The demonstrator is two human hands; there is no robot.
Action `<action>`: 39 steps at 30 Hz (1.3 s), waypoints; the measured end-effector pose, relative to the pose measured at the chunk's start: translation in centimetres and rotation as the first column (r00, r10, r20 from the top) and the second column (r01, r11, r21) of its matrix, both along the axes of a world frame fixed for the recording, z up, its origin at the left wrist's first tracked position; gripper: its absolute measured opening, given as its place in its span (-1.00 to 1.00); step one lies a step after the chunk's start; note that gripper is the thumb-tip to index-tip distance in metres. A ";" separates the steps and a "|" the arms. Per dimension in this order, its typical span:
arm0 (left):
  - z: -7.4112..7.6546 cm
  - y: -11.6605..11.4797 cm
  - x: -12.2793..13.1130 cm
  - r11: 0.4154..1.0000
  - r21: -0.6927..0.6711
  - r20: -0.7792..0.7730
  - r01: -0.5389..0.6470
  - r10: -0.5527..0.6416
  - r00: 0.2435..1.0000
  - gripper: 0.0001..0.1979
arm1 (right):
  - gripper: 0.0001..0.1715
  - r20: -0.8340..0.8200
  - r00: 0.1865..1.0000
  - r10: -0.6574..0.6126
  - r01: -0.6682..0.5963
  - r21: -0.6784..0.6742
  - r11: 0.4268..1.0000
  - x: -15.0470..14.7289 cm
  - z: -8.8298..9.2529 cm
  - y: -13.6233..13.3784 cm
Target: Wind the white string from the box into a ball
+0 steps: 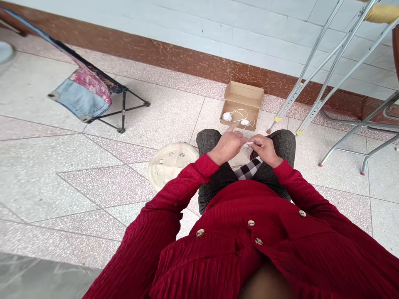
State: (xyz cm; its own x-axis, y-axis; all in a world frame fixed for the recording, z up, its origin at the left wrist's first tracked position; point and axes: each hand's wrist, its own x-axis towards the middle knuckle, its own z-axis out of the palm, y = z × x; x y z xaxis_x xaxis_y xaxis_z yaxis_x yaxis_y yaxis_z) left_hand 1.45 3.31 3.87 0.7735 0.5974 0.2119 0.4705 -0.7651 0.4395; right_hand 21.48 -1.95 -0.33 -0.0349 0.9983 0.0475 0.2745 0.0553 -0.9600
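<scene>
My left hand (pixel 229 144) is held over my knees with its index finger raised and its other fingers curled in. Its fingertips meet a small piece of white yarn (pixel 249 143) between the two hands. My right hand (pixel 264 148) pinches that same white piece; any tool in its fingers is too small to make out. Just beyond the hands, an open cardboard box (pixel 244 93) stands on the floor. Inside it lie a larger white yarn ball (pixel 227 116) and a smaller white yarn ball (pixel 245 123), with loose strands looping between them.
A round cream stool or lid with holes (pixel 162 166) is beside my left knee. Farther left stands a folding chair (pixel 84 93). Metal crutches (pixel 324 83) lean at the right, near a metal-legged chair (pixel 352 133). A tiled wall (pixel 187 25) runs behind the box.
</scene>
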 end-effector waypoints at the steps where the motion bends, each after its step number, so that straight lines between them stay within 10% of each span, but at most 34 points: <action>1: 0.3 0.4 -0.1 1.000 0.003 0.003 0.025 -0.025 1.000 -0.72 | -0.76 -0.061 0.998 0.025 -0.029 -0.057 0.998 -0.1 0.3 -0.2; 6: -0.5 1.4 0.5 0.967 -0.253 0.209 0.031 0.023 0.978 -0.77 | -0.57 -0.383 0.924 0.000 -0.114 -0.275 0.955 -0.2 1.8 -1.4; 14: -3.4 -2.8 2.2 0.748 -0.663 0.333 -0.012 0.309 0.891 -0.62 | -0.54 -0.518 0.823 -0.232 0.052 -0.338 0.940 0.1 2.9 -0.7; 19: -3.8 -4.6 1.8 0.869 -0.480 0.175 -0.123 0.232 0.957 -0.61 | -0.68 -0.199 0.942 -0.270 0.241 -0.155 0.958 0.3 0.2 0.6; 23: -3.0 -3.7 0.5 0.971 -0.213 -0.003 -0.107 0.108 0.994 -0.70 | -0.79 0.025 0.994 -0.104 0.106 -0.112 0.988 0.1 -2.1 -0.6; 30: -2.5 -1.2 -1.0 0.939 -0.338 0.163 -0.062 0.123 0.979 -0.72 | -0.61 -0.441 0.892 0.098 -0.291 -0.394 0.872 -0.2 1.7 -3.7; 34: -3.7 -3.6 1.1 0.809 -0.586 0.246 -0.039 0.224 0.943 -0.62 | -0.56 -0.508 0.849 -0.145 -0.044 -0.342 0.939 0.4 2.9 -1.9; 39: -3.9 -5.5 1.5 0.860 -0.510 0.184 -0.024 0.136 0.974 -0.65 | -0.73 -0.088 0.962 -0.258 0.240 -0.172 0.955 1.7 0.5 0.3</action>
